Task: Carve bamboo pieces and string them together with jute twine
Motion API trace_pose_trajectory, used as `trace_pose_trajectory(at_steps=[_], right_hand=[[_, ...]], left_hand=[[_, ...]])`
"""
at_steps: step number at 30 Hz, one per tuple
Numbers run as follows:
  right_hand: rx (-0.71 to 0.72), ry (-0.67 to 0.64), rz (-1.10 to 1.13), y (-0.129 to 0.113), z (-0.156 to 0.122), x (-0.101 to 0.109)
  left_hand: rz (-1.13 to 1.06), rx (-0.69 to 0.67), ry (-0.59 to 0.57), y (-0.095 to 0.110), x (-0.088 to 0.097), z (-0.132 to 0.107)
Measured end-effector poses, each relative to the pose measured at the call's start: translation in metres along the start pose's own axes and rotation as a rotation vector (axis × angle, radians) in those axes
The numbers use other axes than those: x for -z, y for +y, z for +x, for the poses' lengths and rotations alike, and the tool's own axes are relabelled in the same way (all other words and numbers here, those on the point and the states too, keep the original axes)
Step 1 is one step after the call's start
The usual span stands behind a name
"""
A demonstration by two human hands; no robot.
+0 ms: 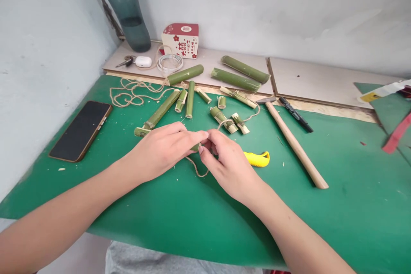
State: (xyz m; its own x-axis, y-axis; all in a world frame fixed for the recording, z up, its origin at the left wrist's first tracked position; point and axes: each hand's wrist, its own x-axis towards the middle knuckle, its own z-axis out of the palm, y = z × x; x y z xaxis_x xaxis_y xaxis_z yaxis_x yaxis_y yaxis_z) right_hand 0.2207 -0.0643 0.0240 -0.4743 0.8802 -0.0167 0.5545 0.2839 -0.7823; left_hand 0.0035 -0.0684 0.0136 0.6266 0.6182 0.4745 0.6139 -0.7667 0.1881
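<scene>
Over the middle of the green mat, my left hand (165, 147) is closed on a small green bamboo piece (195, 147), mostly covered by the fingers. My right hand (227, 160) meets it there, thumb and fingers pinched at the twine (198, 174) by the bamboo's end. One strand loops below the hands. Another strand runs from behind my right fingers toward two short bamboo pieces joined crosswise (224, 120). A yellow-handled tool (258, 159) lies partly hidden behind my right hand. Left of my fingers rests a longer bamboo stick (162, 109) with a crosspiece at its lower end.
A hammer (295, 143) and black marker (296, 114) lie to the right. A phone (81, 130) is at left, near loose twine (128, 98). Behind are bamboo lengths (236, 79), a tape roll (170, 63), a box (181, 40) and a bottle (130, 17).
</scene>
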Motion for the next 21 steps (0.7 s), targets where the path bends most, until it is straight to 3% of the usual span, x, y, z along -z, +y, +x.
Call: trace_pose_trajectory(at_steps=[4,8,16,21], right_hand=[[0.004,-0.012,0.018,-0.003,0.0,0.002],[-0.02,0.075,0.085,0.0,-0.001,0.007],[0.12,0.427,0.606,0.005,-0.002,0.014],[0.155,0.674,0.785,0.002,0.004,0.024]], left_hand=[[-0.022,-0.001,0.001,0.0,0.002,0.0],[-0.018,0.042,-0.008,-0.003,0.005,-0.001],[-0.112,0.136,0.03,-0.006,0.008,-0.002],[-0.141,0.173,0.042,-0.007,0.006,-0.002]])
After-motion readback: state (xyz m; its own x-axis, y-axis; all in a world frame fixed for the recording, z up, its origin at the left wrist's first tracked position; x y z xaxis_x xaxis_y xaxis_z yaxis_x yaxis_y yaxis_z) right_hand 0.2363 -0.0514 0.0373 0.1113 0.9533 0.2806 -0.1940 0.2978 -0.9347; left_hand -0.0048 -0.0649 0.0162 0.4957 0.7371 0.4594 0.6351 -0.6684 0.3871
